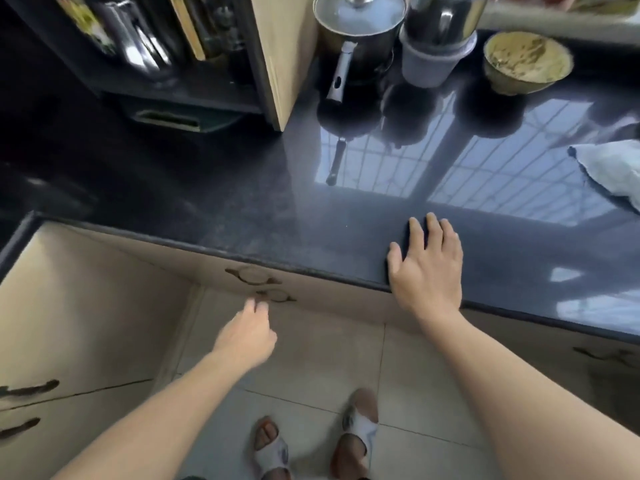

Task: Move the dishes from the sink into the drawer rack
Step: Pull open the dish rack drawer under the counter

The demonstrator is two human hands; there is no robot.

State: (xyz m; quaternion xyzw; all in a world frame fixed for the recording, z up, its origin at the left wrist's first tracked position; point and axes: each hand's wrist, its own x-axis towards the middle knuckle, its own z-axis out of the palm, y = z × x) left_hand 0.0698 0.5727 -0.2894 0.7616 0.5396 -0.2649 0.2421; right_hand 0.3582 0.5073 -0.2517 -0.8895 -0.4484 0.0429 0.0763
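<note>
Blur hides left hand [249, 332] grip at drawer handle [275, 296]; right hand [427, 268] flat on counter [277, 209].

Left hand [247, 336] grip on handle [275, 296] blurred

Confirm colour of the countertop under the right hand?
Glossy black countertop with fine speckle, reflecting a window grille; head view, the only one.

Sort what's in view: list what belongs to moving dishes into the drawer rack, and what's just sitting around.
Job:
left hand, reaching at the lower drawer handle
right hand, flat on the countertop
No sink, dishes or rack in view.

Lying about:
lidded pot
steel container
bowl
cloth
</note>
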